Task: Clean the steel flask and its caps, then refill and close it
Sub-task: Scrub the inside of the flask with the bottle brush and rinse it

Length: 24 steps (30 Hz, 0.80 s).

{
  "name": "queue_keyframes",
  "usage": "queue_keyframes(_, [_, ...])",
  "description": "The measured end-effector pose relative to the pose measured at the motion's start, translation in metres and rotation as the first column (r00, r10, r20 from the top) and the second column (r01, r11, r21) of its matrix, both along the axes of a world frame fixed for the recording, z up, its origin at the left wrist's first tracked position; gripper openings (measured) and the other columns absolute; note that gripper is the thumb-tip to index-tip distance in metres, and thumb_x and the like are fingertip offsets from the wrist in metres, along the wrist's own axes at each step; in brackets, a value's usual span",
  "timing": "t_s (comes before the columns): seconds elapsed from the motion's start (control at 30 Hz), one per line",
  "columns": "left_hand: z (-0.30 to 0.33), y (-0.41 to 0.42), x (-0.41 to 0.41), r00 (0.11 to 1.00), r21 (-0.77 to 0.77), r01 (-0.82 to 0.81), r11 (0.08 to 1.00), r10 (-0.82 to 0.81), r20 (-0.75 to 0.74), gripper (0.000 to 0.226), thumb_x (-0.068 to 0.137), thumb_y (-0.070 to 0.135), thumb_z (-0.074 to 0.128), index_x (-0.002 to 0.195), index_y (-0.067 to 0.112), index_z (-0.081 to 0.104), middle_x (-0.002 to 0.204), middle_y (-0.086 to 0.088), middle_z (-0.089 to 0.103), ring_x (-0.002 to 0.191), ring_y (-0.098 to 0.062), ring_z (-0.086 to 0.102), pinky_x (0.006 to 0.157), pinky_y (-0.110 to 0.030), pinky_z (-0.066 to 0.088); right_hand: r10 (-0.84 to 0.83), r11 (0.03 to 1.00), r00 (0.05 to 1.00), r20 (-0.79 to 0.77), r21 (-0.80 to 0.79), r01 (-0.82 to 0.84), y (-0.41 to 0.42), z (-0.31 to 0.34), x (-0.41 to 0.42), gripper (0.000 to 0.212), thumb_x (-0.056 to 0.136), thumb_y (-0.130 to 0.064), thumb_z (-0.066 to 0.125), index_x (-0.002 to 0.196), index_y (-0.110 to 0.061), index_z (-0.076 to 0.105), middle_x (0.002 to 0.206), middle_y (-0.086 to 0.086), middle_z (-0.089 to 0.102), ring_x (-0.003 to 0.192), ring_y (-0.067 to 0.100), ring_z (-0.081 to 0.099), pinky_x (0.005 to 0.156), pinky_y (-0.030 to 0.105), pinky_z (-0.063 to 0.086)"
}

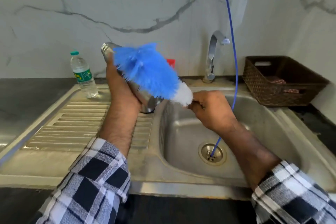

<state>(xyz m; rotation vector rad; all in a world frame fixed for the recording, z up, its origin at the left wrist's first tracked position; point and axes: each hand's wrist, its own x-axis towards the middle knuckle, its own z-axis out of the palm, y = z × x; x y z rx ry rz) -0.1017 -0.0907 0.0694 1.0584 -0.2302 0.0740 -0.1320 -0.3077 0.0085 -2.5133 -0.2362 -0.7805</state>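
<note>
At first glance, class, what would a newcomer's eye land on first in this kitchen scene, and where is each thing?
The fluffy blue and white bottle brush stands out at the centre, its handle gripped by the right hand above the sink. Just behind it, the left hand holds the steel flask tilted over the draining board. A thin blue hose curves down from the top into the sink drain.

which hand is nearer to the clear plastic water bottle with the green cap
Left. The left hand, gripping the steel flask, is just right of the clear plastic water bottle; the right hand, holding the blue bottle brush, is farther right over the steel sink.
</note>
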Motion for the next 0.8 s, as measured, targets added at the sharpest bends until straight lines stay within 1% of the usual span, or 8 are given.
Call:
queue_keyframes(0.1, [0.021, 0.0, 0.02, 0.996, -0.229, 0.084, 0.97, -0.086, 0.003, 0.08, 0.116, 0.033, 0.018, 0.066, 0.016, 0.078, 0.065, -0.003, 0.072, 0.058, -0.016, 0.072, 0.052, -0.025, 0.057, 0.063, 0.995, 0.997, -0.04, 0.079, -0.06, 0.011, -0.008, -0.003, 0.026, 0.089, -0.038, 0.078, 0.089, -0.012, 0.078, 0.066, 0.004, 0.07, 0.062, 0.024, 0.065, 0.059, 0.038, 0.051])
queue_keyframes(0.2, [0.008, 0.025, 0.034, 0.991, -0.197, -0.002, 0.98, -0.025, -0.134, 0.047, 0.099, 0.051, 0.058, 0.118, 0.011, 0.073, 0.101, -0.01, 0.075, 0.087, -0.027, 0.075, 0.077, -0.038, 0.062, 0.045, 0.984, 0.996, -0.073, 0.177, -0.032, 0.008, -0.009, 0.003, 0.031, 0.089, -0.049, 0.074, 0.092, -0.018, 0.077, 0.065, -0.001, 0.067, 0.06, 0.019, 0.06, 0.06, 0.037, 0.052])
queue_keyframes(0.33, [0.008, 0.036, 0.037, 0.978, -0.149, -0.149, 0.978, 0.123, -0.168, 0.023, 0.095, 0.039, 0.065, 0.099, 0.017, 0.066, 0.073, -0.002, 0.069, 0.068, -0.021, 0.069, 0.074, -0.037, 0.058, 0.095, 0.916, 0.99, -0.106, 0.399, -0.046, 0.012, -0.012, 0.004, 0.024, 0.088, -0.055, 0.07, 0.091, -0.031, 0.074, 0.067, -0.003, 0.066, 0.062, 0.017, 0.062, 0.066, 0.042, 0.059])
queue_keyframes(0.4, [0.009, 0.039, 0.038, 0.984, -0.195, -0.131, 0.972, 0.102, -0.149, 0.018, 0.096, 0.033, 0.061, 0.096, 0.016, 0.066, 0.07, -0.002, 0.068, 0.064, -0.02, 0.068, 0.072, -0.035, 0.057, 0.145, 0.812, 0.986, -0.084, 0.58, -0.07, 0.02, -0.012, 0.005, 0.014, 0.096, -0.039, 0.072, 0.095, -0.026, 0.078, 0.068, -0.001, 0.064, 0.062, 0.018, 0.063, 0.073, 0.051, 0.062])
queue_keyframes(0.5, [0.007, 0.044, 0.042, 0.989, -0.197, -0.088, 0.976, 0.063, -0.133, 0.015, 0.097, 0.03, 0.06, 0.093, 0.017, 0.066, 0.067, -0.001, 0.068, 0.06, -0.018, 0.069, 0.07, -0.033, 0.057, 0.127, 0.689, 0.988, -0.091, 0.724, -0.022, 0.029, -0.007, 0.007, 0.014, 0.104, -0.022, 0.065, 0.101, -0.021, 0.079, 0.062, -0.002, 0.054, 0.057, 0.015, 0.056, 0.061, 0.041, 0.057])
queue_keyframes(0.63, [0.003, 0.051, 0.046, 0.991, -0.132, -0.074, 0.988, 0.059, -0.119, 0.024, 0.091, 0.034, 0.067, 0.104, 0.013, 0.065, 0.071, -0.002, 0.069, 0.064, -0.019, 0.071, 0.071, -0.036, 0.058, 0.06, 0.716, 0.994, -0.092, 0.697, 0.021, 0.034, 0.001, 0.011, 0.017, 0.104, -0.025, 0.066, 0.095, -0.02, 0.079, 0.058, -0.013, 0.053, 0.056, 0.003, 0.045, 0.059, 0.02, 0.043])
queue_keyframes(0.73, [0.003, 0.059, 0.049, 0.994, -0.069, -0.082, 0.994, 0.077, -0.079, 0.064, 0.068, 0.04, 0.079, 0.123, 0.011, 0.063, 0.087, -0.009, 0.069, 0.076, -0.023, 0.07, 0.073, -0.04, 0.06, 0.018, 0.755, 0.993, -0.114, 0.653, 0.061, 0.034, 0.009, 0.02, 0.021, 0.102, -0.03, 0.068, 0.087, -0.018, 0.077, 0.06, -0.011, 0.052, 0.054, 0.004, 0.042, 0.057, 0.022, 0.042])
queue_keyframes(0.8, [0.0, 0.066, 0.053, 0.99, -0.014, -0.136, 0.991, 0.136, -0.025, 0.057, 0.065, 0.038, 0.081, 0.116, 0.018, 0.065, 0.091, -0.008, 0.069, 0.08, -0.024, 0.069, 0.075, -0.044, 0.058, 0.005, 0.783, 0.992, -0.127, 0.618, 0.075, 0.037, 0.016, 0.027, 0.02, 0.101, -0.033, 0.07, 0.084, -0.024, 0.077, 0.058, -0.012, 0.054, 0.052, 0.004, 0.043, 0.056, 0.024, 0.043])
